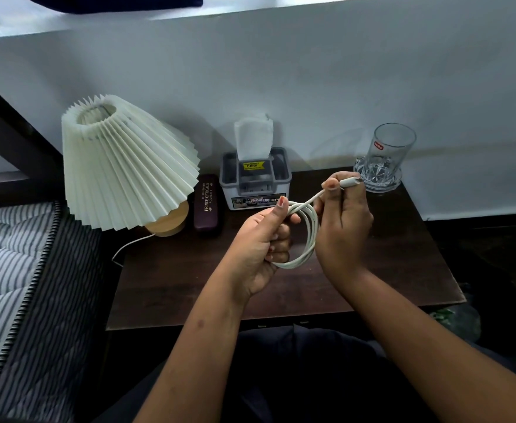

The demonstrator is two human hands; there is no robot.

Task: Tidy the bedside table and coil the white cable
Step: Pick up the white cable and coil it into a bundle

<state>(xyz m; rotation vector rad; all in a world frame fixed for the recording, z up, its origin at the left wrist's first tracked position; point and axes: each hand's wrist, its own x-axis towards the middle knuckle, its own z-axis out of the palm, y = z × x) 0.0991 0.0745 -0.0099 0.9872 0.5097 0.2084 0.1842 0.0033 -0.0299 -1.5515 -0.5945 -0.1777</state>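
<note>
The white cable (309, 236) is wound into several loops above the dark wooden bedside table (189, 288). My left hand (259, 242) grips the loops at their left side, thumb on top. My right hand (342, 227) pinches the cable's free end just behind the plug (352, 181), which points right toward the glass. A short straight stretch of cable runs from the plug down to the loops. Part of the coil is hidden behind my fingers.
At the table's back stand a pleated white lamp (125, 166) on a wooden base, a dark glasses case (208, 206), a grey tissue box (255, 178) and a clear glass (383, 157). The lamp's cord (131, 244) trails off the left edge. A striped mattress (16, 270) lies to the left.
</note>
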